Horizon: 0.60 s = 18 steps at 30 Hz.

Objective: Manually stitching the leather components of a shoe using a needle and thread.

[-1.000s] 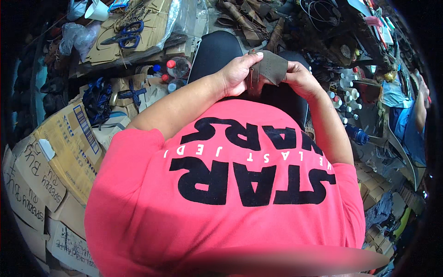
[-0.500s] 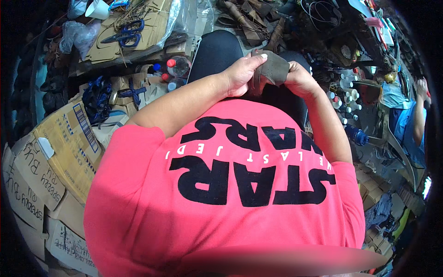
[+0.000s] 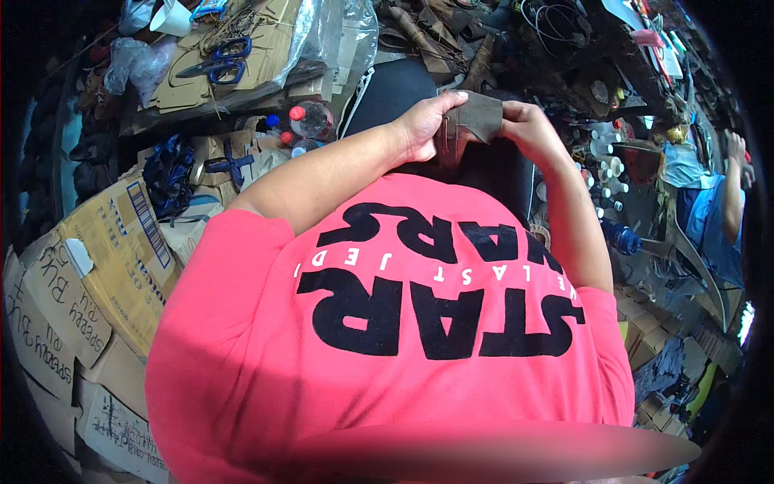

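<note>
Above my lap, both hands hold a grey-brown, leather-like piece (image 3: 477, 118); its exact kind cannot be made out. My left hand (image 3: 422, 129) is closed on its left edge, with the thumb on top. At the opposite edge, my right hand (image 3: 532, 134) pinches it with bent fingers. The piece's face looks flat, and a narrow reddish-brown part shows below it. My fingers partly hide both edges. Under the hands are my dark-clothed legs (image 3: 395, 93).
Blue-handled scissors (image 3: 226, 62) lie on stacked cardboard (image 3: 181, 93) at the far left. Red-capped bottles (image 3: 310, 121) stand nearer. White bottles (image 3: 605, 153) cluster at right, before another person in blue (image 3: 713, 206). A yellow-brown box (image 3: 121, 258) leans at left; brown scraps (image 3: 427, 36) lie ahead.
My right hand has shifted slightly and its fingers now show more at the piece's edge. The piece has turned a little flatter. My left leg has moved slightly right.
</note>
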Each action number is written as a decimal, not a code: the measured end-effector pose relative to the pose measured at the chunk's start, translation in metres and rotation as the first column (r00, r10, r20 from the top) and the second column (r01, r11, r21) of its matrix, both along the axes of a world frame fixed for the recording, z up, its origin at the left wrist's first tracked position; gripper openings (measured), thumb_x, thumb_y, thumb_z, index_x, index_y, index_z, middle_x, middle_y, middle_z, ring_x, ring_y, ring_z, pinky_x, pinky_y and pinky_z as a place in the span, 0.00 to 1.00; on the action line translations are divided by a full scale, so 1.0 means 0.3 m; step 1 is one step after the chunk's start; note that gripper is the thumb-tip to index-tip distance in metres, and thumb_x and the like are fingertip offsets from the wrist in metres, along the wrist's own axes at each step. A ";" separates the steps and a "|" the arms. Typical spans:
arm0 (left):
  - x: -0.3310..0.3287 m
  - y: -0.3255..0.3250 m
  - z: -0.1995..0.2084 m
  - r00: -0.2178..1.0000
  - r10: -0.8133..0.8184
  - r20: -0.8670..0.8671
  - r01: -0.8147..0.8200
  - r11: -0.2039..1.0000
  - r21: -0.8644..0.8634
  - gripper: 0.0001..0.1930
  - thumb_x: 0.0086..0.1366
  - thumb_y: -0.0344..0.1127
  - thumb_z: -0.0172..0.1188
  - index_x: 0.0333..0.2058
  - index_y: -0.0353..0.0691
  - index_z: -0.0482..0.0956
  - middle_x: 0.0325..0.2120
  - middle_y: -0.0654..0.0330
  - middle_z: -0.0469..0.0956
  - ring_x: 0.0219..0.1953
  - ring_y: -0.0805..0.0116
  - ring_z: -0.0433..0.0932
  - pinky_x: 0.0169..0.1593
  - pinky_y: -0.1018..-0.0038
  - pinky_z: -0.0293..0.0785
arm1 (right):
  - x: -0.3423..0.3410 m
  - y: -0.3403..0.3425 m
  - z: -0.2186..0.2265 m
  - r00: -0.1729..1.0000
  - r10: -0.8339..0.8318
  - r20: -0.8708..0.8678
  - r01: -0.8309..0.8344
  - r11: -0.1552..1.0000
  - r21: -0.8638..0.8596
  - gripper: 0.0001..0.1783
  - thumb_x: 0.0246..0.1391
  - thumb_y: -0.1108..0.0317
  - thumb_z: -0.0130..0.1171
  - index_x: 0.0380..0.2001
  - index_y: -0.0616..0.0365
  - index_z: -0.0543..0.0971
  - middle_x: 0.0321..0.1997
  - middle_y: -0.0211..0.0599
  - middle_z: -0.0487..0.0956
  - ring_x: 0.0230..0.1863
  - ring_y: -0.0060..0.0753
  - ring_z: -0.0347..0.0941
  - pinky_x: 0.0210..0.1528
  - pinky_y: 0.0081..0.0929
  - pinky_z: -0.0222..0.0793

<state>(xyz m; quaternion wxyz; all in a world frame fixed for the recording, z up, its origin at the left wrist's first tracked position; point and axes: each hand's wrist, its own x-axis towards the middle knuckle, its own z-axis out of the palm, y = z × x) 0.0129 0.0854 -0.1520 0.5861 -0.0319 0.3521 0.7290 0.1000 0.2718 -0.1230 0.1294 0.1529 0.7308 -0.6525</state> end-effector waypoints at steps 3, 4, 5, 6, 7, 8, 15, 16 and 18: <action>-0.003 0.000 -0.009 1.000 0.012 0.012 -0.012 1.000 0.007 0.18 0.67 0.46 0.49 0.47 0.41 0.72 0.36 0.58 0.79 0.37 0.65 0.79 0.38 0.69 0.76 | 0.041 -0.001 0.085 0.937 -0.001 -0.351 0.208 0.807 0.553 0.09 0.47 0.71 0.63 0.35 0.56 0.81 0.34 0.37 0.77 0.35 0.32 0.74 0.39 0.26 0.70; -0.003 0.003 -0.013 1.000 0.006 0.023 -0.006 1.000 -0.003 0.17 0.67 0.47 0.48 0.46 0.41 0.72 0.35 0.58 0.79 0.36 0.66 0.79 0.37 0.69 0.76 | 0.056 -0.011 0.108 0.885 0.045 -0.463 0.269 0.761 0.590 0.09 0.45 0.70 0.64 0.33 0.55 0.81 0.34 0.39 0.76 0.36 0.37 0.74 0.39 0.28 0.70; -0.002 0.006 -0.018 0.999 -0.019 0.030 0.017 0.999 0.051 0.17 0.67 0.47 0.47 0.46 0.42 0.73 0.35 0.59 0.78 0.35 0.66 0.79 0.37 0.69 0.76 | 0.066 -0.033 0.119 0.859 0.156 -0.487 0.230 0.734 0.639 0.10 0.44 0.69 0.65 0.33 0.55 0.80 0.34 0.39 0.76 0.38 0.39 0.74 0.40 0.30 0.69; -0.003 0.008 -0.023 0.999 -0.008 0.032 0.009 1.000 -0.013 0.17 0.67 0.47 0.47 0.46 0.42 0.73 0.35 0.59 0.78 0.35 0.66 0.79 0.37 0.69 0.76 | 0.069 -0.056 0.123 0.813 0.265 -0.518 0.207 0.700 0.683 0.10 0.43 0.67 0.66 0.32 0.55 0.80 0.35 0.39 0.76 0.40 0.42 0.73 0.41 0.33 0.69; -0.005 0.010 -0.028 0.998 -0.028 0.051 0.027 0.999 0.029 0.17 0.67 0.47 0.47 0.46 0.43 0.73 0.35 0.60 0.78 0.34 0.67 0.79 0.36 0.69 0.76 | 0.066 -0.085 0.114 0.790 0.326 -0.519 0.198 0.664 0.721 0.12 0.42 0.64 0.67 0.33 0.53 0.80 0.36 0.38 0.75 0.41 0.45 0.72 0.43 0.37 0.68; -0.005 0.011 -0.032 0.997 -0.046 0.068 0.042 0.997 0.070 0.17 0.68 0.47 0.47 0.46 0.43 0.73 0.35 0.60 0.78 0.34 0.67 0.78 0.36 0.69 0.76 | 0.057 -0.107 0.102 0.750 0.398 -0.529 0.206 0.619 0.758 0.12 0.41 0.64 0.67 0.32 0.51 0.80 0.36 0.37 0.75 0.40 0.44 0.71 0.43 0.38 0.66; 0.005 0.013 -0.019 0.997 0.074 0.011 -0.073 0.996 -0.054 0.16 0.67 0.48 0.48 0.44 0.44 0.74 0.33 0.62 0.78 0.33 0.69 0.78 0.37 0.70 0.76 | -0.003 -0.196 0.057 0.661 0.359 -0.659 0.283 0.694 0.662 0.10 0.42 0.73 0.61 0.32 0.55 0.75 0.34 0.37 0.75 0.36 0.46 0.70 0.39 0.38 0.65; 0.004 0.011 -0.011 0.999 0.022 0.029 -0.021 0.998 -0.054 0.16 0.67 0.48 0.48 0.44 0.44 0.74 0.33 0.62 0.78 0.34 0.69 0.78 0.39 0.70 0.75 | -0.011 -0.212 0.073 0.687 0.218 -0.693 0.271 0.808 0.523 0.10 0.42 0.75 0.60 0.32 0.57 0.74 0.34 0.38 0.74 0.35 0.48 0.69 0.39 0.37 0.66; 0.007 0.013 0.004 0.998 -0.034 0.044 0.037 0.998 -0.056 0.16 0.67 0.47 0.48 0.44 0.44 0.74 0.33 0.62 0.78 0.35 0.69 0.78 0.41 0.70 0.75 | -0.018 -0.242 0.123 0.860 -0.248 -0.446 0.329 0.938 0.112 0.02 0.55 0.75 0.55 0.31 0.60 0.72 0.31 0.35 0.73 0.36 0.31 0.72 0.38 0.25 0.68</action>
